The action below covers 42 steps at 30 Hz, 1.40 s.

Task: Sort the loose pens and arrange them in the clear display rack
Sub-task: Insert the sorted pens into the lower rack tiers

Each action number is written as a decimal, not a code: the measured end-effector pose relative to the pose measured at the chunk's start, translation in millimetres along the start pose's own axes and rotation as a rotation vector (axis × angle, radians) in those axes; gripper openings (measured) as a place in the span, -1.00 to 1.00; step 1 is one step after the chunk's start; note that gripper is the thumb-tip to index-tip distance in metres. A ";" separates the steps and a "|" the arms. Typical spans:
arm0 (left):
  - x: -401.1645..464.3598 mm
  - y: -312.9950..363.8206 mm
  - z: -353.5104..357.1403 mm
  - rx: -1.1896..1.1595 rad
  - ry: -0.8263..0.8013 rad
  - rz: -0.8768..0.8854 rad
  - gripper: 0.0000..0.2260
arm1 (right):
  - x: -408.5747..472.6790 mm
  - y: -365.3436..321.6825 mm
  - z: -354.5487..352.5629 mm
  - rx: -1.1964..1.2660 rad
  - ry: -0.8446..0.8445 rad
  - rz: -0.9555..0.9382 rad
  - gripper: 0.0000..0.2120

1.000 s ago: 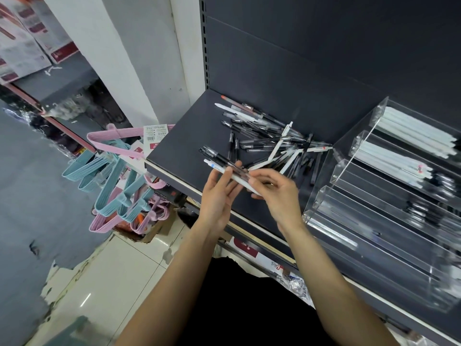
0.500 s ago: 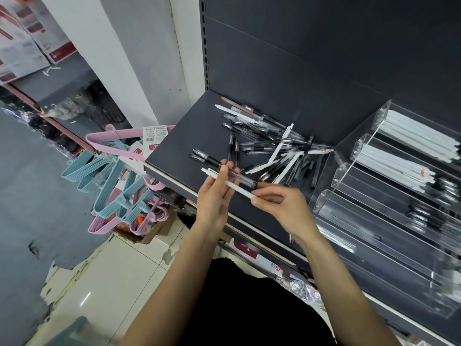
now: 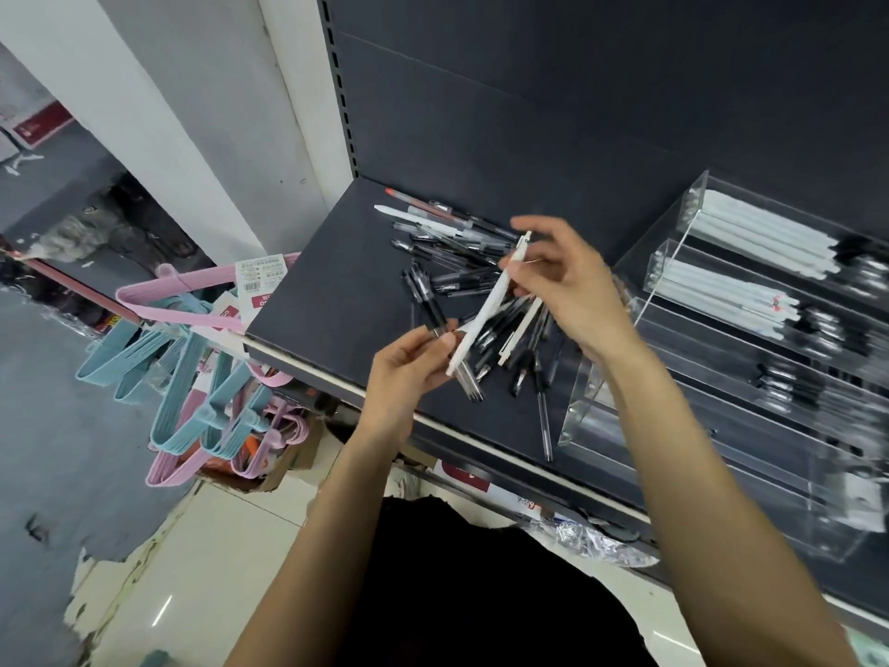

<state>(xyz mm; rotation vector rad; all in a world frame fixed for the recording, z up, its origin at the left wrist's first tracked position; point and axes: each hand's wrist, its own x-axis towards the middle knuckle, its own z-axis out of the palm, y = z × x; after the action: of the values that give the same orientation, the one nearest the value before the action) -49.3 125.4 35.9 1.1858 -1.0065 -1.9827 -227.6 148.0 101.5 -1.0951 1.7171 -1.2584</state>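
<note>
Head view: both hands over the shelf [image 3: 327,281], above the pile of loose pens [image 3: 462,262];
Right hand [image 3: 572,286]: fingers pinch the white pen [image 3: 486,305] near its clip end, tilted steeply so I can sort it apart;
Left hand [image 3: 409,363]: fingers curl round a bundle of dark pens [image 3: 433,310], parked until racked;
Clear rack [image 3: 673,262]: to the right, white pens already in upper tiers;
Since half a second ago: white pen swings from lying across the bundle to nearly upright; right hand rises.
</note>
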 end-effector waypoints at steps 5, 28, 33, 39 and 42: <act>2.3 -0.9 8.3 0.067 -0.115 -0.052 -0.90 | 23.4 1.5 17.0 -0.372 -0.192 0.088 -0.63; -23.0 -31.1 117.9 -0.159 -0.201 -0.123 -0.88 | -86.4 32.2 -70.2 -0.462 0.174 -0.118 -0.78; -50.0 -44.5 172.5 -0.154 -0.175 -0.030 -0.76 | -133.6 51.3 -129.7 -0.333 0.234 -0.091 -0.83; -59.9 -60.7 215.4 -0.145 -0.150 0.013 -0.83 | -133.5 50.6 -220.2 -0.393 0.393 -0.145 -0.85; -54.2 -61.0 215.2 -0.130 -0.103 0.008 -0.83 | -109.0 45.6 -255.4 -0.593 0.413 -0.157 -0.87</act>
<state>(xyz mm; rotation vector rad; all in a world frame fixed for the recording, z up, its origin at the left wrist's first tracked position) -228.7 264.3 74.8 1.0170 -0.9157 -2.0876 -427.8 343.6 130.2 -1.3911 2.4607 -1.1503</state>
